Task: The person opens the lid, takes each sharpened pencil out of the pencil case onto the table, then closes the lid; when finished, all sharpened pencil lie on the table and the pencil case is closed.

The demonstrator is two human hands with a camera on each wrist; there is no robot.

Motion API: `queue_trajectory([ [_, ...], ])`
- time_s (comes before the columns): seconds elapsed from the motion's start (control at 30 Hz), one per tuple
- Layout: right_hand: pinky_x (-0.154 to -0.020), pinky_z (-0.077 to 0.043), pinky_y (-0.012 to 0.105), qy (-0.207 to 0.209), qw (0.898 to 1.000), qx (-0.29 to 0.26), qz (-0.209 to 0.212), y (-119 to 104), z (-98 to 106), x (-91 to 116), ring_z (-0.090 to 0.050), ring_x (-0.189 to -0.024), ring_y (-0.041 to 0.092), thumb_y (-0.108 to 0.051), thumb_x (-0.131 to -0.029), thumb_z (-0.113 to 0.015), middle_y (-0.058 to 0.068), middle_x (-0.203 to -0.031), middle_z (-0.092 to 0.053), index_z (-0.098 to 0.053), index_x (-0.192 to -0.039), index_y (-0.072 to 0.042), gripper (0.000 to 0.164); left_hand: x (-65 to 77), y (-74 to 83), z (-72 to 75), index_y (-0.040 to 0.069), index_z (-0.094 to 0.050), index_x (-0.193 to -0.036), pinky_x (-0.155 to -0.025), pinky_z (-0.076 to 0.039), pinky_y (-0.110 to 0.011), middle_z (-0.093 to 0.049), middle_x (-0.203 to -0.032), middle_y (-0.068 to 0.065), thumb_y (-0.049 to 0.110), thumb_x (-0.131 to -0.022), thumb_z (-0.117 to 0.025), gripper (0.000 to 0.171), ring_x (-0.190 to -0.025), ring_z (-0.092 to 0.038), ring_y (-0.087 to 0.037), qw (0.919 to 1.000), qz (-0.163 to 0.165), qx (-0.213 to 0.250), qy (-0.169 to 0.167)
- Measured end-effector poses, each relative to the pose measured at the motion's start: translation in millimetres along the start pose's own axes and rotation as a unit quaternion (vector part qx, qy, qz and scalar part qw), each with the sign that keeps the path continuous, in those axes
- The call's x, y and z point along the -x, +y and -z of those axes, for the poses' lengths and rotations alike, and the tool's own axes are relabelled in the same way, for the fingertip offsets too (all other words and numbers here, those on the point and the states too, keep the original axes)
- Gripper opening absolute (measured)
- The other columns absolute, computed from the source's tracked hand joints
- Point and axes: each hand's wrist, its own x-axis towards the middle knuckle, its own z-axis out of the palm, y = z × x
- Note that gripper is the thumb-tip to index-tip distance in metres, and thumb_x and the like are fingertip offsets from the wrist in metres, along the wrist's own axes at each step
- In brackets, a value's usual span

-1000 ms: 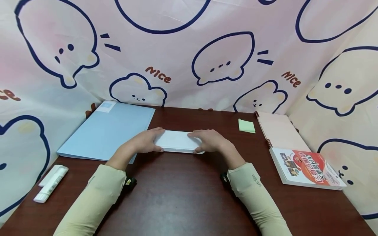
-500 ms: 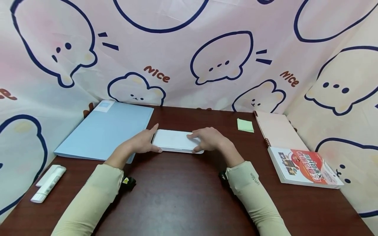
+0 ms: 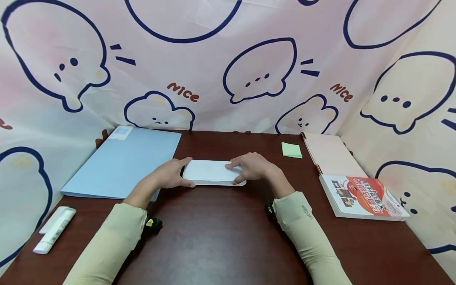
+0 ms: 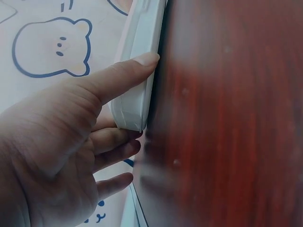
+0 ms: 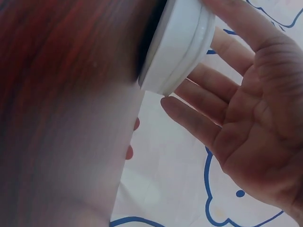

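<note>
A flat white box with rounded corners (image 3: 206, 171) lies lengthwise across the middle of the table. Its left end is held by my left hand (image 3: 171, 174), thumb along the front side. In the left wrist view, that thumb presses the box's side (image 4: 137, 101) while the other fingers reach round its end. My right hand (image 3: 252, 168) grips the right end, its thumb low at the front and its fingers on the top. A seam runs along the box's side (image 5: 177, 52) in the right wrist view. What is inside the box is hidden.
A blue folder (image 3: 124, 162) lies back left, near the left forearm. A white tube-like item (image 3: 57, 229) lies at the left edge. Green sticky notes (image 3: 291, 150), a spiral notebook (image 3: 333, 152) and a thick book (image 3: 363, 198) lie on the right. Patterned cloth walls surround the table (image 3: 213, 237).
My left fingers have drawn back slightly from the box's top left corner, baring its left end. The right hand keeps its hold. The head view has shifted a little.
</note>
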Motion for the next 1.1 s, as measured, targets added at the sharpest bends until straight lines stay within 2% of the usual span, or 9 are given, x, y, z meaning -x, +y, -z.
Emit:
queue_trajectory([
  [0.2, -0.107, -0.046, 0.040, -0.012, 1.000, -0.006, -0.001, -1.6, 3.8, -4.5, -0.055, -0.135, 0.017, -0.047, -0.081, -0.082, -0.005, -0.146, -0.060, -0.063, -0.139, -0.033, 0.063, 6.5, -1.3, 0.7, 0.005, -0.031, -0.159, -0.106, -0.043, -0.059, -0.054, -0.145, -0.025, 0.054, -0.081, -0.080, 0.103, -0.132, -0.051, -0.041, 0.9999, -0.001, -0.001, 0.013],
  [0.37, -0.106, -0.046, 0.040, -0.022, 1.000, -0.011, -0.004, -3.6, 4.2, -5.4, -0.055, -0.134, 0.018, -0.047, -0.082, -0.082, -0.005, -0.146, -0.060, -0.063, -0.139, -0.033, 0.061, 8.5, -2.5, -0.7, 0.006, -0.032, -0.159, -0.104, -0.044, -0.058, -0.055, -0.142, -0.025, 0.054, -0.081, -0.080, 0.103, -0.131, -0.051, -0.040, 0.9999, 0.002, 0.000, 0.010],
  [0.6, -0.103, -0.046, 0.040, -0.025, 1.000, -0.007, -0.008, -2.1, 4.1, -5.2, -0.057, -0.128, 0.016, -0.048, -0.082, -0.081, -0.007, -0.145, -0.060, -0.063, -0.139, -0.035, 0.060, 7.9, -2.5, -1.4, 0.008, -0.032, -0.159, -0.101, -0.046, -0.056, -0.056, -0.139, -0.024, 0.056, -0.080, -0.081, 0.104, -0.128, -0.050, -0.037, 0.9999, 0.010, 0.011, 0.007],
  [0.87, -0.094, -0.046, 0.036, -0.022, 1.000, -0.001, -0.016, 2.6, 6.9, -3.5, -0.059, -0.121, 0.014, -0.053, -0.080, -0.081, -0.008, -0.145, -0.060, -0.063, -0.137, -0.038, 0.062, 4.1, 1.0, 2.4, 0.008, -0.032, -0.159, -0.102, -0.045, -0.055, -0.059, -0.137, -0.021, 0.056, -0.080, -0.081, 0.104, -0.129, -0.047, -0.036, 0.9997, -0.008, 0.022, 0.003],
  [1.1, -0.098, -0.048, 0.042, -0.022, 0.998, -0.057, -0.031, 5.1, 8.4, 3.6, -0.057, -0.121, 0.016, -0.047, -0.084, -0.078, -0.006, -0.143, -0.063, -0.065, -0.135, -0.038, 0.053, 1.2, -0.1, -0.8, 0.010, -0.032, -0.159, -0.100, -0.046, -0.054, -0.060, -0.132, -0.019, 0.051, -0.080, -0.082, 0.102, -0.126, -0.047, -0.035, 0.9996, -0.010, 0.025, 0.001],
])
